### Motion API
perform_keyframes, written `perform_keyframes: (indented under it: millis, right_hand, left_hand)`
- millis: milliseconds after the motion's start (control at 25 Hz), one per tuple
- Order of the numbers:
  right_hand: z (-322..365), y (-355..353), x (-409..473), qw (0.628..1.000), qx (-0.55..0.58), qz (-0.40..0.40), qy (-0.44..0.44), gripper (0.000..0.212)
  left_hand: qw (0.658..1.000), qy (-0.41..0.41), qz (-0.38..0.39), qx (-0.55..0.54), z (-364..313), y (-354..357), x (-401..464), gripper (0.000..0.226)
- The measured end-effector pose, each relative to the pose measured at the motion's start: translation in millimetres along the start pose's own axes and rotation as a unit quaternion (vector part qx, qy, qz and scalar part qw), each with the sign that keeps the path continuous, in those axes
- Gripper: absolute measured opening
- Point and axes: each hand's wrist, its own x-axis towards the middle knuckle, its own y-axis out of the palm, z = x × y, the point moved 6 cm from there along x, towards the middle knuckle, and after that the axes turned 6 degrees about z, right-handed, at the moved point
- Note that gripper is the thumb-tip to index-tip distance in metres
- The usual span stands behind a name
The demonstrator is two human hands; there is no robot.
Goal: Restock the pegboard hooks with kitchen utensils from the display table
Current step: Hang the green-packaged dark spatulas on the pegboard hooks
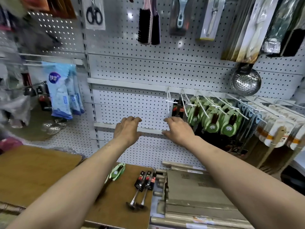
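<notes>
Up at the pegboard, both arms are stretched forward, and neither hand carries anything. Left hand has its fingers loosely bent, tips near the white rail; whether they touch it I cannot tell. Right hand sits just beside it, fingers relaxed and slightly spread, right below the black-carded utensil already hanging on its hook. Further right, the hooks are well filled with green-carded utensils.

So some of the wall is stocked, by my reckoning, but the job isn't finished. Down on the display table three pieces wait: one green-carded utensil lying near the back edge, and two black-carded ladles side by side, bowls toward the person. Those look like what's left, and the hook with the lone black card seems the likely home for the pair.
</notes>
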Motion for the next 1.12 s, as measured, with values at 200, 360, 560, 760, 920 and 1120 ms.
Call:
perform_keyframes:
  millis: [200, 360, 560, 760, 920, 1120]
  right_hand:
    - [77.1, -10.7, 20.2, 0.999, 0.026, -0.022, -0.005, 0.057]
    - [140.5, -8.9, 55.7, 0.999, 0.034, -0.036, 0.019, 0.056]
    - [202.3, 13.9, 97.1, 0.996, 0.069, -0.029, 0.046, 0.056]
    - [224.1, 70.9, 127.4, 0.994, 0.073, 0.031, 0.076, 0.055]
    - [217.0, 139.2, 146.4, 0.986, 0.083, 0.098, 0.102, 0.057]
    - [206.0, 261.3, 162.3, 0.957, 0.151, 0.208, 0.135, 0.055]
  left_hand:
    - [0.999, 0.03, -0.012, -0.022, 66.4, -31.8, 2.7, 0.053]
    - [0.998, 0.052, -0.013, -0.021, 137.2, -52.8, 16.7, 0.053]
    - [0.997, 0.071, -0.01, -0.024, 213.2, -49.1, 39.7, 0.053]
    - [0.994, 0.061, 0.044, -0.075, 266.7, 7.4, 57.1, 0.051]
    - [0.989, 0.012, 0.125, -0.082, 297.7, 73.3, 55.1, 0.053]
    - [0.97, -0.056, 0.22, -0.09, 334.9, 172.6, 48.9, 0.05]
